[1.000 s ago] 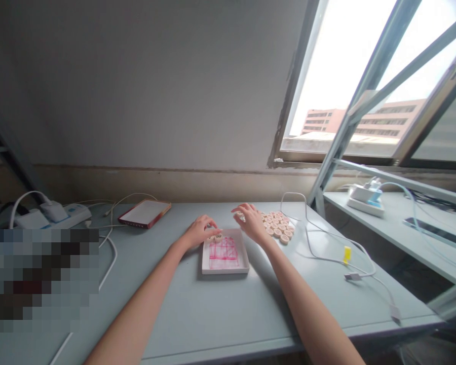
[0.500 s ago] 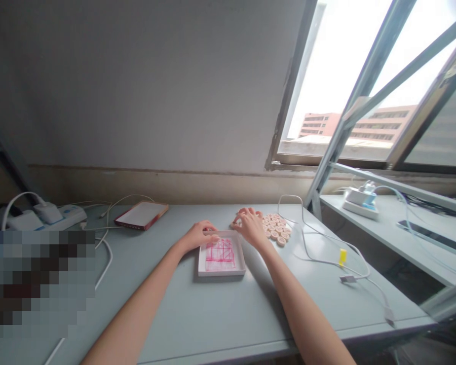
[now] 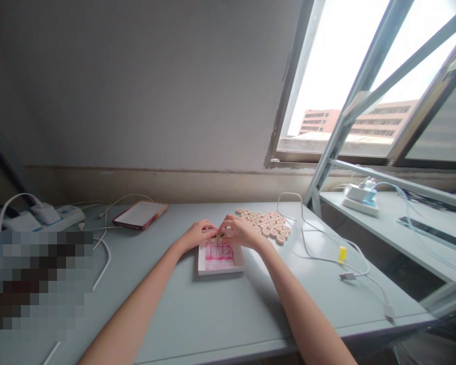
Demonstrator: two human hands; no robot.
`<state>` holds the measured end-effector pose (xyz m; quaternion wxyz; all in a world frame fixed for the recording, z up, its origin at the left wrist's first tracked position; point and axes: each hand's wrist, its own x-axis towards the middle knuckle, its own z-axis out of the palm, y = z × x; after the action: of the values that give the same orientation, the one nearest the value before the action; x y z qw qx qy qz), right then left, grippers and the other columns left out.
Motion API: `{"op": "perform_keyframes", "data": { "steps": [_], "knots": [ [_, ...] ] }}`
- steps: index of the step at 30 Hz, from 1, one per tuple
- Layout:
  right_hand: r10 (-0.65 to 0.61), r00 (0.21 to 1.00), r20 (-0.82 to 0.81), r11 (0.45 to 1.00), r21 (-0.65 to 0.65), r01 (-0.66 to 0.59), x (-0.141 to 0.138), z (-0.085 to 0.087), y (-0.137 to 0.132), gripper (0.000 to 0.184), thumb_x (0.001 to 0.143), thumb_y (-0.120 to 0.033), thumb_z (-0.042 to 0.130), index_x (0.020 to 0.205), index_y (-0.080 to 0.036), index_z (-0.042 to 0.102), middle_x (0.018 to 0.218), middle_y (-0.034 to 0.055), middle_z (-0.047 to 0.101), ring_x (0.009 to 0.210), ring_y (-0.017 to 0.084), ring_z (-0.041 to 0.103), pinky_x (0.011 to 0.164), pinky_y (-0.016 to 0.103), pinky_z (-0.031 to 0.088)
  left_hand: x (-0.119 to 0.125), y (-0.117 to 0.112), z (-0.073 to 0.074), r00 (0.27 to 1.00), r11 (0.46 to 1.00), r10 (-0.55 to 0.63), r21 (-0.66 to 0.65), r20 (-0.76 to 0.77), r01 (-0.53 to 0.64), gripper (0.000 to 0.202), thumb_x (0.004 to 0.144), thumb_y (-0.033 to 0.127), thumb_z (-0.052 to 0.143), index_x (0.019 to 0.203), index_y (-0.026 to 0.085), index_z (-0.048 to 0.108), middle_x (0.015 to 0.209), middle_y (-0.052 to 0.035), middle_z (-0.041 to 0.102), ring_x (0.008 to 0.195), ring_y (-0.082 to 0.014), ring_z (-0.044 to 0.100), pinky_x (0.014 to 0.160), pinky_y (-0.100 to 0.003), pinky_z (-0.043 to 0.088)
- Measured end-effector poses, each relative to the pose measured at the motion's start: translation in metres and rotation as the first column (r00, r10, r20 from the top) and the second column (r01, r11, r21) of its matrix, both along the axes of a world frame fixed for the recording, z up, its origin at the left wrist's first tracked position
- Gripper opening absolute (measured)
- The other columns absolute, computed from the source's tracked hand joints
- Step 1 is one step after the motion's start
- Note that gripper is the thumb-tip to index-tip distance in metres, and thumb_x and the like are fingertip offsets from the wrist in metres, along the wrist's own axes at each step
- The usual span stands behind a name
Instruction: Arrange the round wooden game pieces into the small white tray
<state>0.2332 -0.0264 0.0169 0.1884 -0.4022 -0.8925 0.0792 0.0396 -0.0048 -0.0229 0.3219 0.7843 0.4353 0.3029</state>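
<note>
A shallow white box (image 3: 221, 271) lies on the desk, its bottom lined with paper marked in a pink grid. My left hand (image 3: 198, 234) is closed at the box's far left corner, thumb inside the wall and fingers over the rim. My right hand (image 3: 240, 232) pinches a round wooden Chinese chess piece (image 3: 222, 236) with a dark character, at the far edge inside the box. Another dark-marked piece (image 3: 213, 238) shows by my left thumb, partly covered. Several more round pieces (image 3: 268, 223) lie in a flat cluster to the right, characters facing up.
A box lid (image 3: 140, 215) with a reddish side lies at the back left. Power strips (image 3: 66, 217) and white cables stand at the far left. A white USB cable (image 3: 327, 261) with a yellow tag (image 3: 342, 254) crosses the right side. A wall closes off the back.
My right hand has come left from the cluster to the box's far edge, bringing a piece with it. More of the cluster is uncovered. My left hand has stayed at the corner.
</note>
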Motion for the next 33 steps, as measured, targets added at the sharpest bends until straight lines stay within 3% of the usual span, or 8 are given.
{"op": "perform_keyframes", "data": {
  "steps": [5, 10, 12, 17, 23, 27, 30, 33],
  "knots": [
    [0.015, 0.996, -0.09, 0.999, -0.05, -0.02, 0.01, 0.008, 0.001, 0.031, 0.071, -0.033, 0.062, 0.101, -0.025, 0.057, 0.092, 0.0005, 0.059, 0.08, 0.013, 0.052, 0.068, 0.023, 0.037, -0.001, -0.003, 0.005, 0.998, 0.999, -0.05, -0.017, 0.027, 0.051, 0.033, 0.075, 0.041, 0.05, 0.088, 0.017, 0.067, 0.092, -0.0065, 0.061, 0.088, -0.019, 0.055, 0.081, -0.028, 0.04],
    [-0.373, 0.927, 0.042, 0.918, 0.158, 0.363, 0.033, 0.012, 0.006, 0.016, 0.077, -0.03, 0.054, 0.088, -0.022, 0.062, 0.087, 0.0042, 0.062, 0.087, 0.019, 0.051, 0.074, 0.03, 0.032, -0.002, 0.0, 0.002, 0.999, 0.998, -0.036, -0.056, 0.02, 0.037, 0.033, 0.074, 0.041, 0.05, 0.087, 0.015, 0.066, 0.095, -0.0079, 0.06, 0.087, -0.0191, 0.055, 0.078, -0.028, 0.04],
    [-0.435, 0.889, 0.142, 0.889, 0.226, 0.399, 0.037, 0.008, 0.007, 0.015, 0.077, -0.028, 0.053, 0.086, -0.021, 0.064, 0.09, 0.0059, 0.063, 0.088, 0.02, 0.051, 0.075, 0.031, 0.031, -0.002, 0.001, 0.002, 0.999, 0.997, -0.042, -0.066, 0.026, 0.044, 0.033, 0.074, 0.04, 0.05, 0.087, 0.014, 0.066, 0.094, -0.0079, 0.06, 0.084, -0.0185, 0.055, 0.075, -0.027, 0.041],
    [-0.404, 0.885, 0.23, 0.904, 0.246, 0.349, 0.035, 0.002, 0.009, 0.016, 0.074, -0.03, 0.056, 0.085, -0.023, 0.065, 0.092, 0.005, 0.063, 0.087, 0.02, 0.05, 0.075, 0.031, 0.029, -0.008, -0.002, 0.008, 0.998, 0.993, -0.049, -0.105, 0.025, 0.051, 0.034, 0.073, 0.038, 0.05, 0.093, 0.015, 0.065, 0.09, -0.0062, 0.062, 0.077, -0.0165, 0.054, 0.067, -0.026, 0.041],
    [-0.44, 0.865, 0.24, 0.886, 0.271, 0.375, 0.031, 0.004, 0.006, 0.01, 0.072, -0.023, 0.056, 0.073, -0.019, 0.065, 0.085, 0.008, 0.063, 0.082, 0.021, 0.05, 0.071, 0.031, 0.027, -0.029, 0.002, 0.015, 0.986, 0.979, 0.161, 0.123, 0.043, -0.165, 0.03, 0.061, 0.04, 0.064, 0.081, 0.019, 0.07, 0.093, -0.0056, 0.059, 0.082, -0.0171, 0.052, 0.072, -0.027, 0.04],
    [-0.393, 0.912, 0.114, 0.915, 0.142, 0.377, 0.031, 0.018, 0.001, 0.018, 0.075, -0.036, 0.054, 0.078, -0.022, 0.064, 0.08, 0.004, 0.062, 0.08, 0.019, 0.051, 0.07, 0.029, 0.029, -0.041, 0.006, 0.014, 0.986, 0.983, 0.164, 0.078, 0.04, -0.167, 0.031, 0.061, 0.043, 0.064, 0.075, 0.016, 0.07, 0.083, -0.006, 0.061, 0.078, -0.0172, 0.052, 0.07, -0.028, 0.039],
    [-0.263, 0.964, 0.026, 0.965, 0.007, 0.263, 0.028, 0.026, -0.003, 0.023, 0.078, -0.041, 0.05, 0.085, -0.024, 0.063, 0.083, 0.0019, 0.059, 0.08, 0.016, 0.052, 0.07, 0.027, 0.031, -0.043, 0.007, 0.012, 0.987, 0.988, 0.152, 0.026, 0.048, -0.153, 0.035, 0.064, 0.046, 0.061, 0.072, 0.013, 0.069, 0.074, -0.0059, 0.062, 0.071, -0.0158, 0.052, 0.064, -0.027, 0.039],
    [-0.146, 0.984, 0.104, 0.982, -0.102, 0.156, 0.022, 0.022, -0.006, 0.019, 0.073, -0.039, 0.057, 0.083, -0.024, 0.062, 0.087, 0.0027, 0.055, 0.087, 0.018, 0.049, 0.075, 0.029, 0.032, -0.042, 0.006, 0.01, 0.995, 0.995, 0.096, -0.031, 0.018, -0.095, 0.036, 0.063, 0.045, 0.061, 0.073, 0.012, 0.07, 0.069, -0.0051, 0.063, 0.066, -0.0153, 0.053, 0.061, -0.026, 0.038]
  ]
}}
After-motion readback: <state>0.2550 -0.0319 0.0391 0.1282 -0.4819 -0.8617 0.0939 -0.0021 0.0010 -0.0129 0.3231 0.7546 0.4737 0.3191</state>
